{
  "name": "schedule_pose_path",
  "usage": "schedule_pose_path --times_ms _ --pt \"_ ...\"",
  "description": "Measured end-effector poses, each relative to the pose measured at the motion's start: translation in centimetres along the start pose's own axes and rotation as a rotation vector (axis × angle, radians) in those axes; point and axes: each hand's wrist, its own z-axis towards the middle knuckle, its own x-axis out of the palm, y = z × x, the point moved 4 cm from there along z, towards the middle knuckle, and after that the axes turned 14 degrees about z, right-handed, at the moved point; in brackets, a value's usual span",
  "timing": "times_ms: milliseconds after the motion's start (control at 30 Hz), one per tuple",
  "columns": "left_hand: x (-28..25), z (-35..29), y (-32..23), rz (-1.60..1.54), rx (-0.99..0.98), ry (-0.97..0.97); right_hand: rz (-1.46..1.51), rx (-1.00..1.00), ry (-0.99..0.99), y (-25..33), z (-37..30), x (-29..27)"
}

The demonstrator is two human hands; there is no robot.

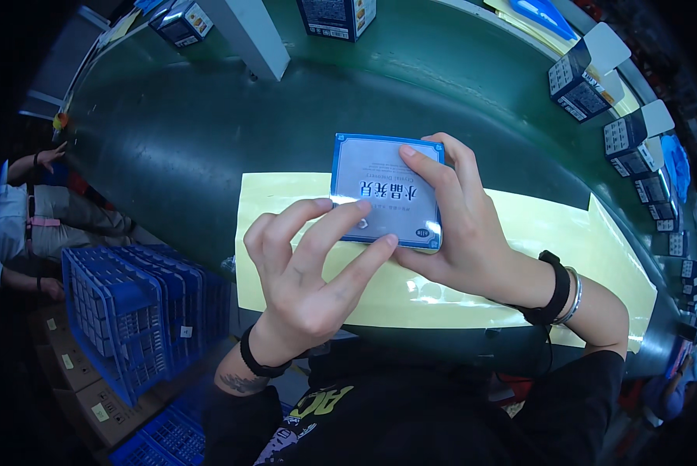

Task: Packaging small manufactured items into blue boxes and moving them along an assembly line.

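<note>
A small flat box [379,167] with a blue border and a pale printed face is held over the yellow sheet, its print upside down to me. My right hand [469,213] grips the box by its right side, index finger lying on the face and the thumb by the lower edge. My left hand [306,272] is open with its fingers spread. Its fingertips are on or just above the box's lower left part, and I cannot tell how firmly they touch. The underside of the box is hidden.
A yellow sheet [473,303] covers part of the dark green table [209,132]. Opened dark blue cartons [578,85] line the right edge. A grey post [247,39] rises at the back. Blue crates [123,326] are stacked at left beside another person [34,210].
</note>
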Motion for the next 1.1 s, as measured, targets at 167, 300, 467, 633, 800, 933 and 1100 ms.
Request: schedule_pose_path --times_ms 167,300,467,633,800,933,1100 --pt "0.3 -0.5 0.4 0.108 -0.078 0.097 0.02 0.048 0.051 0.7 0.6 -0.4" --pt "-0.4 -1.8 1.1 0.113 -0.233 0.195 -0.1 -0.016 -0.051 -1.0 5.0 -3.1" --pt "-0.5 -4.2 -0.2 -0.193 -0.302 0.355 -0.381 0.088 -0.446 -10.2 11.7 -11.1" --pt "2.0 -6.1 -1.5 -0.261 -0.148 0.519 -0.71 -0.067 -0.544 -10.7 11.0 -14.4" --pt "2.6 -6.0 -1.7 -0.235 -0.158 0.498 -1.015 -0.07 -0.786 -11.0 8.5 -18.4" --pt "2.6 -5.9 -1.7 -0.24 -0.172 0.501 -0.924 0.68 -0.989 -14.2 5.0 -20.8" --pt "2.6 -4.8 -2.3 -0.283 -0.169 0.49 -0.547 0.673 -0.996 -14.9 2.5 -23.0"
